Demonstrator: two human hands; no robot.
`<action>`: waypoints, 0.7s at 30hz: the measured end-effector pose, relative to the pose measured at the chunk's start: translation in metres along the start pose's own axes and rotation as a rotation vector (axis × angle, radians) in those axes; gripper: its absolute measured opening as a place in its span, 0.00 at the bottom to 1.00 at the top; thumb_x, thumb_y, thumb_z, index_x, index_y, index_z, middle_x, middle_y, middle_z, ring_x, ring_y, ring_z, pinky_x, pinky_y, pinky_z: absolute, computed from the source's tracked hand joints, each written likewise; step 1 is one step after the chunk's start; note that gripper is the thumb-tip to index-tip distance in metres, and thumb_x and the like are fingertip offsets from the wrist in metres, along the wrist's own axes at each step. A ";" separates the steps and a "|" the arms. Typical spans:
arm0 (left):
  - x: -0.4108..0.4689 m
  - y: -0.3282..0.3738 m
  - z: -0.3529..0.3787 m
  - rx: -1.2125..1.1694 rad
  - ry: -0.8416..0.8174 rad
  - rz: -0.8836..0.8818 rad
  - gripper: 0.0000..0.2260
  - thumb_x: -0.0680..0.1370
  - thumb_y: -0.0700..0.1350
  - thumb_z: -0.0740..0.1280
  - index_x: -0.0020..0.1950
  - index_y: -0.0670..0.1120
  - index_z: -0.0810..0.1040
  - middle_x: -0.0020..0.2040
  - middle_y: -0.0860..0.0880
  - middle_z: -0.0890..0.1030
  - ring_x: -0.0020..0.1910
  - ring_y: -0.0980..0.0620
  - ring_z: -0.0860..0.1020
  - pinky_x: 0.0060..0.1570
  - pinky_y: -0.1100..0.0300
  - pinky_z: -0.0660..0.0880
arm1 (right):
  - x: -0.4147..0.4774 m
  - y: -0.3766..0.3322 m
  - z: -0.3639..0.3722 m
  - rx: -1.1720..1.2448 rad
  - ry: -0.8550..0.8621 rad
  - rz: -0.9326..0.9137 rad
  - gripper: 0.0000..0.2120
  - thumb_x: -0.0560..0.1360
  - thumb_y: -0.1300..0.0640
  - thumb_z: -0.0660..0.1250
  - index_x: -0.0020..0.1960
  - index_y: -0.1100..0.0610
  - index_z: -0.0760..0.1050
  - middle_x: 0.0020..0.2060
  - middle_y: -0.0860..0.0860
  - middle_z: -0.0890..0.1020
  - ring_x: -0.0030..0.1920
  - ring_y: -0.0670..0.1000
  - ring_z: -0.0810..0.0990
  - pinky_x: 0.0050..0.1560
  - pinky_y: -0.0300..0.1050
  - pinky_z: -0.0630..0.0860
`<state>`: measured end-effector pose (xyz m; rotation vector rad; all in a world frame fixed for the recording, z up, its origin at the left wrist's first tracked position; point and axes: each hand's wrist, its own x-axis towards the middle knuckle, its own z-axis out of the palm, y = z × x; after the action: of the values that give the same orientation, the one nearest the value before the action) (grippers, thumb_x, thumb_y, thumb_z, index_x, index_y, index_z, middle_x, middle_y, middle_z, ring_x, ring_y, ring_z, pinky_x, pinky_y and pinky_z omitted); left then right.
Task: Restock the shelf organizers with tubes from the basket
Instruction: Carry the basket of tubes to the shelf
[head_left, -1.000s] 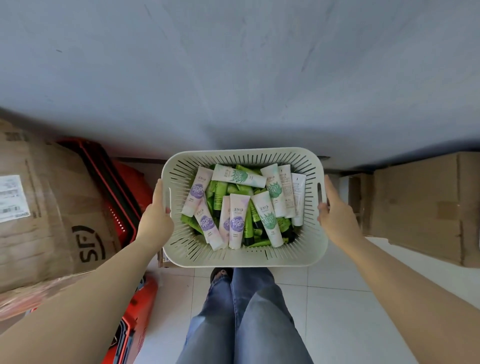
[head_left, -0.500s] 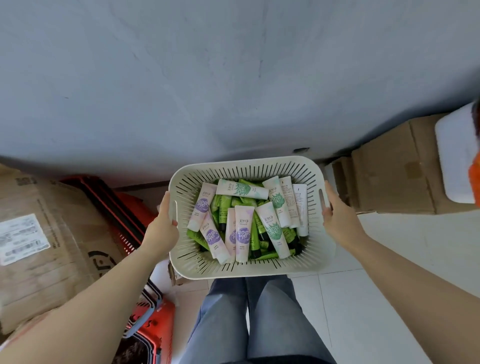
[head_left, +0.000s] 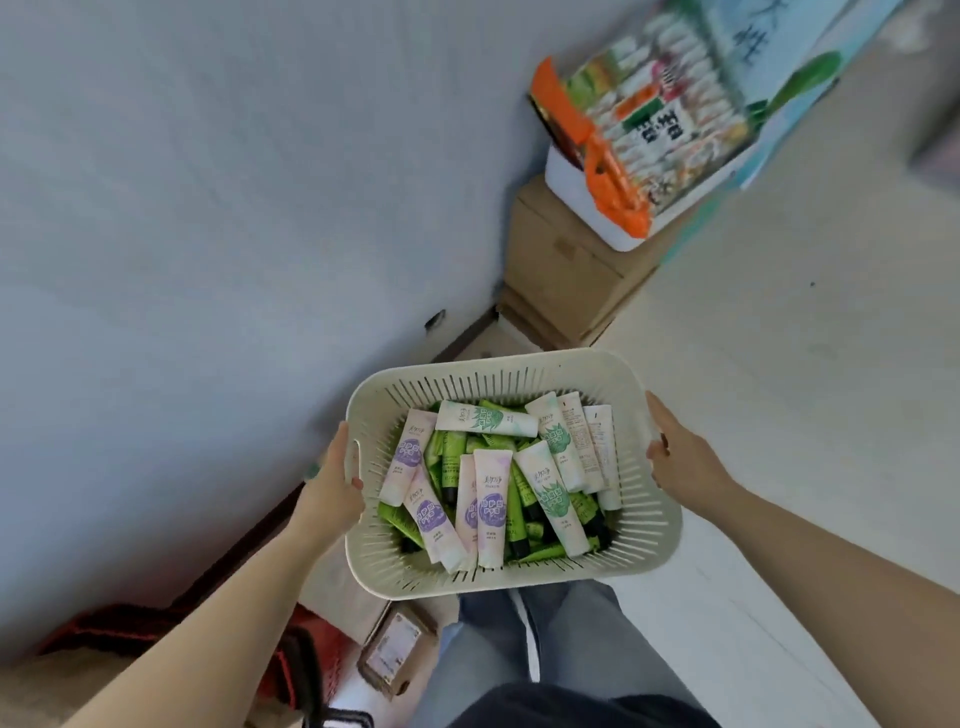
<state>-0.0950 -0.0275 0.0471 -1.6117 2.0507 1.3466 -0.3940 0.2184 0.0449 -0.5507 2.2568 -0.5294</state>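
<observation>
A: Beyond the left hand (head_left: 332, 483) a grey wall (head_left: 208, 208) fills the view, and beyond the right hand (head_left: 680, 462) pale floor (head_left: 779, 374) runs past stacked cardboard boxes (head_left: 561, 270) with a printed pack (head_left: 654, 119) on top. Where's the stock?

B: Between the hands. The cream slotted basket (head_left: 519, 578) is carried above the person's legs (head_left: 545, 649), with tubes heaped inside. Pink-and-purple tubes (head_left: 491, 506) lie nearer the left hand, white leaf-print tubes (head_left: 551, 499) nearer the right, and small green tubes (head_left: 451, 462) underneath.

A: And the grip?

B: Each hand clasps one end. The left grips the end with the handle slot. The right grips the opposite end wall, thumb up along it, fingers mostly hidden.

A: No shelf organizers in sight, so this looks like the carrying leg. Advice?

B: Keep both ends level so the loose heap doesn't slide, hold the basket close, and mind the boxes ahead of the right hand when turning.

A: What differs from half a second ago?

B: The view has swung right. The wall has shifted toward the left hand, much more of the printed pack shows, and the red crate (head_left: 306, 670) has dropped back beside the left forearm. The clasp and the lie of the tubes look unchanged.
</observation>
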 end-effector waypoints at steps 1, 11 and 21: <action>0.002 0.011 0.007 0.038 -0.020 0.028 0.41 0.72 0.36 0.61 0.76 0.63 0.45 0.64 0.50 0.74 0.40 0.50 0.80 0.33 0.54 0.76 | -0.010 0.013 -0.007 0.029 0.020 0.030 0.30 0.79 0.61 0.52 0.75 0.40 0.48 0.45 0.54 0.78 0.42 0.54 0.78 0.46 0.48 0.76; -0.020 0.159 0.121 0.217 -0.265 0.300 0.39 0.69 0.45 0.64 0.72 0.68 0.48 0.52 0.51 0.78 0.37 0.51 0.80 0.34 0.55 0.79 | -0.090 0.165 -0.094 0.220 0.223 0.240 0.30 0.79 0.61 0.52 0.75 0.41 0.47 0.36 0.57 0.78 0.34 0.56 0.78 0.39 0.49 0.77; -0.053 0.299 0.300 0.305 -0.358 0.433 0.39 0.64 0.48 0.63 0.72 0.68 0.53 0.52 0.46 0.80 0.43 0.40 0.81 0.38 0.48 0.76 | -0.150 0.332 -0.208 0.306 0.346 0.373 0.30 0.79 0.62 0.52 0.76 0.43 0.46 0.27 0.50 0.72 0.25 0.46 0.68 0.26 0.36 0.67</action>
<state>-0.4362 0.2282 0.0684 -0.7660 2.3041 1.2460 -0.5279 0.6138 0.0888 0.1273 2.4539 -0.8033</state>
